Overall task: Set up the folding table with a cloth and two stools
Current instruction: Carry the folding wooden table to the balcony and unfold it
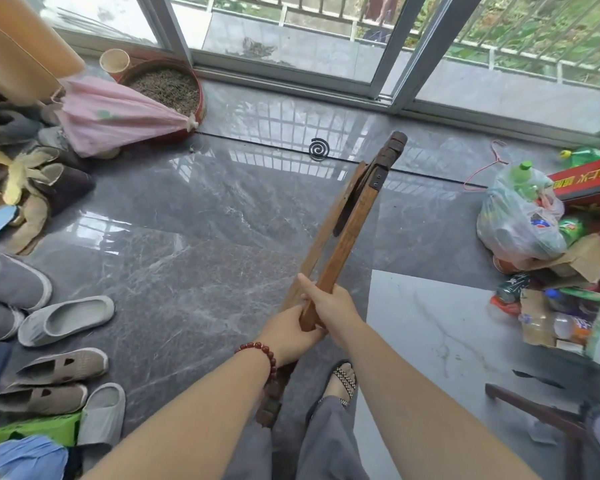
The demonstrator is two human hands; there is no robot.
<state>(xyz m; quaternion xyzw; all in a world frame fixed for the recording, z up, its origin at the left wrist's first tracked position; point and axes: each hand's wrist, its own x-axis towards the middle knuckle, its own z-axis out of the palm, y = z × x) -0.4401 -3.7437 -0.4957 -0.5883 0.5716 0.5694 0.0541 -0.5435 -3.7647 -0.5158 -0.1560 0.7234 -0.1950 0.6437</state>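
Grey marble floor (187, 220) runs to sliding glass doors (291, 46) beyond the folded wooden frame (357, 209), which is held tilted above the floor, far end toward the doors. Shoes (66, 320) lie left of the frame, a bag of bottles (516, 220) right. Left hand (291, 327) and right hand (329, 299) reach forward, each grip clamped round the frame's near end

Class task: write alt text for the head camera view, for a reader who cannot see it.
Two hands, the left hand below the right hand, grip a folded wooden frame slanting away over a grey marble floor. Shoes crowd the left edge, a bag of bottles sits at right, and a mosquito coil lies near the sliding glass doors.
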